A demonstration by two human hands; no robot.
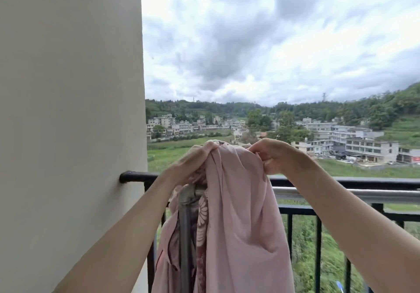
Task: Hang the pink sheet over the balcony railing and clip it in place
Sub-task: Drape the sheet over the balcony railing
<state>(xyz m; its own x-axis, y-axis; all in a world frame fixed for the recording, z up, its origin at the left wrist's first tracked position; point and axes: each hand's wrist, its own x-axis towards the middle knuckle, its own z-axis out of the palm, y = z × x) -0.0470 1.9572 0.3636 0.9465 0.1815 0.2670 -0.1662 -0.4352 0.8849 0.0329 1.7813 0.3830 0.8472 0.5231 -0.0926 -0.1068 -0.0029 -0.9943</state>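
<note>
- A person on a balcony holds the pink sheet point(238, 202) bunched above the balcony railing point(341, 182), its long axis hanging straight down from the hands on the near side of the rail.
- The left hand point(193, 158) grips a gathered fold at the top, fingers point(205, 148) curled tight around the cloth; the right hand point(272, 154) pinches the top edge just beside it, fingers pressed together on the fabric.
- The sheet hangs in front of a silver pole point(341, 194) near the wall point(68, 111); judged from here, it must go up and forward over the rail. No clip is visible.
</note>
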